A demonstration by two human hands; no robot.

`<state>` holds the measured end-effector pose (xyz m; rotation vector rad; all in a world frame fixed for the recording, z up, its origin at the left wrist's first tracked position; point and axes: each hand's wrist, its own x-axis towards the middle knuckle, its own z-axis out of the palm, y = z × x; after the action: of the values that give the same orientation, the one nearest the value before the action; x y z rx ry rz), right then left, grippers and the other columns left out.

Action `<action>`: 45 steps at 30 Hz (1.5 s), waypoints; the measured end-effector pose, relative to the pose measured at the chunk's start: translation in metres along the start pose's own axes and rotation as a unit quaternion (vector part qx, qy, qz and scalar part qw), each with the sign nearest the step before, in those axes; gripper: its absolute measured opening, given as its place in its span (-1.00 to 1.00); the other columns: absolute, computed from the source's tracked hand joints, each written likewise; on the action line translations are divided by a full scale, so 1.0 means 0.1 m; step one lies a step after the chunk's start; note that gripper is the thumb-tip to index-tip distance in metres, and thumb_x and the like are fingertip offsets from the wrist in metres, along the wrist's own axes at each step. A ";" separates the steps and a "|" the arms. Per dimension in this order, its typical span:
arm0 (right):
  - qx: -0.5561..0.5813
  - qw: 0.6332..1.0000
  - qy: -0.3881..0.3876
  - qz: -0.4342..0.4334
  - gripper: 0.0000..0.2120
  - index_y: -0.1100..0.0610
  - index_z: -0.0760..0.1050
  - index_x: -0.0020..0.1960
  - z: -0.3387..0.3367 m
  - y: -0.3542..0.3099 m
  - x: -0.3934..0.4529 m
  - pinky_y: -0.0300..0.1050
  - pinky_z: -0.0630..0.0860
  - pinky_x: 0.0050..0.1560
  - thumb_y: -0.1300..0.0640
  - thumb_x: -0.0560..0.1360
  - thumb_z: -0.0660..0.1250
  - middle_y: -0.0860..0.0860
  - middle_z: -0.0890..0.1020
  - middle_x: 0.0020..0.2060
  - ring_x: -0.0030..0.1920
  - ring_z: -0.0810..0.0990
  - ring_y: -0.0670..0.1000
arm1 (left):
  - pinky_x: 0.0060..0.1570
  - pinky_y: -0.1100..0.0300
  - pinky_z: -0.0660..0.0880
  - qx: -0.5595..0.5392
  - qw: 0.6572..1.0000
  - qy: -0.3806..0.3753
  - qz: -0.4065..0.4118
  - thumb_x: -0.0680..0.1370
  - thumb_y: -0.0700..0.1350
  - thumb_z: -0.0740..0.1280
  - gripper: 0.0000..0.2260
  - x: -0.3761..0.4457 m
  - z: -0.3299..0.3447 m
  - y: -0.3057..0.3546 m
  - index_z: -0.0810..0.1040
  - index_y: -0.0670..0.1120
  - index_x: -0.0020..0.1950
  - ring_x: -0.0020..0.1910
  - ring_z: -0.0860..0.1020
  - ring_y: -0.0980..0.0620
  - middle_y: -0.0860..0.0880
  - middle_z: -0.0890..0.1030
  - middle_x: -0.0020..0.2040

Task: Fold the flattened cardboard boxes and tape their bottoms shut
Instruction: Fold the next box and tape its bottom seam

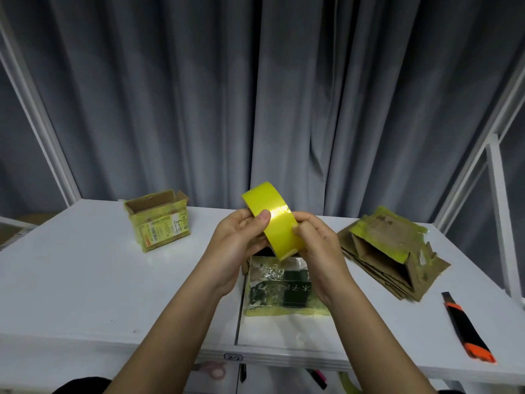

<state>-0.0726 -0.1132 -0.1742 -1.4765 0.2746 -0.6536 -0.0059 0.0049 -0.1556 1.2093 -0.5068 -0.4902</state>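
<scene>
A white bench [85,280] is being backed by grey curtains. At its left, an open folded box [159,220] is standing, apparently empty. The tape roll [274,220] is being gripped by the left hand [241,243] and right hand [318,248], fingers curled round it, above another box [281,288]. Taping seems underway; the tape end likely needs finding. Flattened boxes [392,257] are lying right, beside a knife [466,328].

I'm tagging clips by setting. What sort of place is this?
Probably a curtained packing or recording booth: grey curtains behind a white table, with flattened cardboard boxes and a utility knife.
</scene>
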 end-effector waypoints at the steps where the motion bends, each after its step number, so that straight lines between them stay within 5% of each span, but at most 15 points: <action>1: 0.004 1.000 0.001 0.000 -0.77 0.02 0.58 -0.12 0.01 0.00 0.00 -0.12 0.49 -0.22 0.26 0.54 0.20 -0.15 0.59 -0.29 -0.28 0.53 -0.20 | -0.18 0.32 0.56 0.001 1.000 0.003 0.006 0.56 -0.13 0.27 -0.78 0.00 0.00 0.00 0.53 -0.20 0.14 -0.12 0.66 0.12 0.01 0.69 -0.11; 10: 0.035 0.999 -0.024 -0.004 -0.71 0.02 0.64 -0.05 -0.02 0.03 0.03 -0.11 0.55 -0.19 0.14 0.34 0.20 0.04 0.62 -0.10 -0.15 0.57 -0.07 | -0.20 0.32 0.56 -0.010 1.000 0.015 0.007 0.56 -0.12 0.27 -0.72 0.02 0.03 0.04 0.50 -0.23 0.21 -0.13 0.66 0.14 -0.04 0.67 -0.06; 21: 0.051 0.999 -0.012 0.004 -0.79 0.06 0.60 -0.16 -0.01 -0.01 0.03 -0.13 0.51 -0.32 0.24 0.49 0.22 0.06 0.56 -0.20 -0.24 0.53 -0.07 | -0.28 0.37 0.53 0.009 0.999 0.017 0.031 0.56 -0.18 0.28 -0.87 -0.03 0.08 0.05 0.51 -0.18 0.08 -0.22 0.64 0.21 0.05 0.65 -0.21; 27: 0.076 0.997 -0.019 0.025 -0.77 0.12 0.58 -0.12 0.00 0.01 0.06 -0.05 0.49 -0.29 0.13 0.31 0.21 0.14 0.56 -0.19 -0.22 0.51 0.03 | -0.27 0.36 0.53 0.010 0.999 0.023 0.036 0.55 -0.20 0.29 -0.82 -0.04 0.09 0.06 0.49 -0.20 0.14 -0.22 0.63 0.21 0.00 0.63 -0.16; 45: 0.104 0.993 -0.033 0.034 -0.71 0.16 0.57 -0.05 -0.03 0.06 0.05 0.00 0.43 -0.18 0.12 0.30 0.20 0.15 0.57 -0.08 -0.10 0.50 0.08 | -0.27 0.37 0.53 0.018 0.999 0.019 0.026 0.57 -0.17 0.27 -0.83 -0.04 0.09 0.06 0.50 -0.18 0.13 -0.22 0.64 0.22 0.02 0.63 -0.15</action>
<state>-0.0691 -0.1184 -0.1790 -1.2805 0.1989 -0.5592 -0.0140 0.0018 -0.1479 1.2355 -0.5142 -0.4147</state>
